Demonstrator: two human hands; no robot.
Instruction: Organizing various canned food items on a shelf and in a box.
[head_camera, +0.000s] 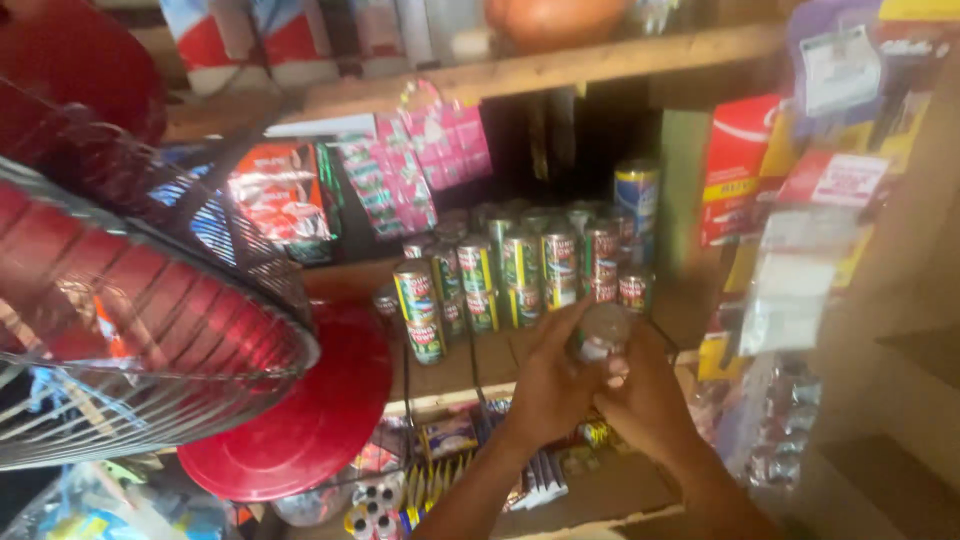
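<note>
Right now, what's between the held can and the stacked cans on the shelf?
Head view: only bare wooden shelf separates the can, held by the left hand and right hand, from the stacked cans.

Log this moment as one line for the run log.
left hand and right hand: both on one can | stacked cans behind on wooden shelf | red fan left

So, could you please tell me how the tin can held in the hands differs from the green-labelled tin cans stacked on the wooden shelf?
The tin can held between the left hand and right hand is lifted off the shelf and tilted, its top facing the camera; the stacked green-labelled tin cans stand upright in rows on the wooden shelf. The held can is alone; the stacked ones sit two high. Both look like small cylindrical tins.
</note>
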